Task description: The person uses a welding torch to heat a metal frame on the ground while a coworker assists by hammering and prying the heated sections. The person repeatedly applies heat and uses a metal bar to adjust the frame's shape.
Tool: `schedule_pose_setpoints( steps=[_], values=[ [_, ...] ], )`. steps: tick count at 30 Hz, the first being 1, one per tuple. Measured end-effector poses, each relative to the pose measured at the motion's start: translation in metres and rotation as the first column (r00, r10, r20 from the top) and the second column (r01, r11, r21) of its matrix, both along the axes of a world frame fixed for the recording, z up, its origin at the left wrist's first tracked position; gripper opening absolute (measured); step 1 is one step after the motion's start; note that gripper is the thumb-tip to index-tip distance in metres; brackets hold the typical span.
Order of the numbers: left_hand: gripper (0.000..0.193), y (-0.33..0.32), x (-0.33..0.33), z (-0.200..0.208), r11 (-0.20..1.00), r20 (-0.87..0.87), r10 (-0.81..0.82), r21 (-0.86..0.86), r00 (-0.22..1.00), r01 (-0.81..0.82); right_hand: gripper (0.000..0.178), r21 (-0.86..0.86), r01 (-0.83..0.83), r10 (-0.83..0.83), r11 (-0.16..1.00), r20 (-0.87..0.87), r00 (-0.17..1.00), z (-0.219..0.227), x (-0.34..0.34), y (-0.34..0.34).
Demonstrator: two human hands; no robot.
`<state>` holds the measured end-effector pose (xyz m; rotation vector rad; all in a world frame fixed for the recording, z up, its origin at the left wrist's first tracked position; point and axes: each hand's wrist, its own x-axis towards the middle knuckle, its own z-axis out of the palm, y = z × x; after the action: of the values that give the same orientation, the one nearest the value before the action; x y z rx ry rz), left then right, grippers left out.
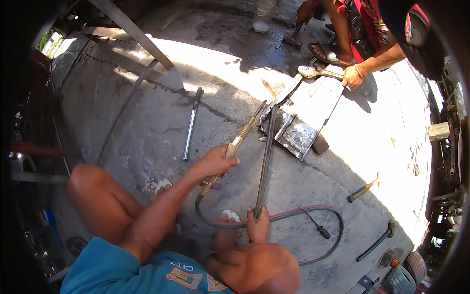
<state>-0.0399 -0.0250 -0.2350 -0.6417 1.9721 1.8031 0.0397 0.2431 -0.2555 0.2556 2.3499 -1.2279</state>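
Three hammers (364, 190), one torch (238, 139), one long bar (266, 169)
Two hammers lie right, one is far; also one wrench (320, 72) far right, one screwdriver (323, 231) and two hoses (291, 212) near, one silver rod (192, 125) left.

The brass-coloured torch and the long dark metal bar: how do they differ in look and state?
The brass-coloured torch is in the left hand; the long dark metal bar is in the right hand. Red and green hoses run from the torch; none from the bar. The torch slants more in the view than the bar. Both are slender and handheld.
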Motion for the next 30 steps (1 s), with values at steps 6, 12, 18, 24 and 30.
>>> schedule_pose_setpoints(
  steps=[6,12,18,24,30],
  values=[
    [0.028,0.006,0.0,0.006,1.0,-0.011,0.013,-0.026,1.0,-0.014,0.027,-0.049,-0.094,0.098,0.994,0.098,0.99,0.005,-0.007,0.016],
    [0.026,0.012,-0.002,0.002,0.999,-0.016,-0.014,-0.042,1.0,0.014,0.027,-0.207,-0.085,0.127,0.975,0.201,0.971,0.035,-0.021,0.019],
    [0.026,0.011,-0.006,0.006,0.997,-0.013,-0.034,-0.068,0.999,0.033,0.031,-0.278,-0.078,0.167,0.957,0.313,0.935,0.078,-0.048,0.031],
    [0.028,0.007,-0.012,0.012,0.998,-0.039,-0.03,-0.062,0.999,0.027,0.027,-0.211,-0.122,0.199,0.97,0.395,0.897,0.118,-0.065,0.027],
    [0.031,-0.004,-0.018,0.011,0.999,-0.039,-0.024,-0.045,0.999,0.022,0.02,-0.201,0.036,0.1,0.979,0.629,0.771,0.198,-0.106,0.003]
  ],
)
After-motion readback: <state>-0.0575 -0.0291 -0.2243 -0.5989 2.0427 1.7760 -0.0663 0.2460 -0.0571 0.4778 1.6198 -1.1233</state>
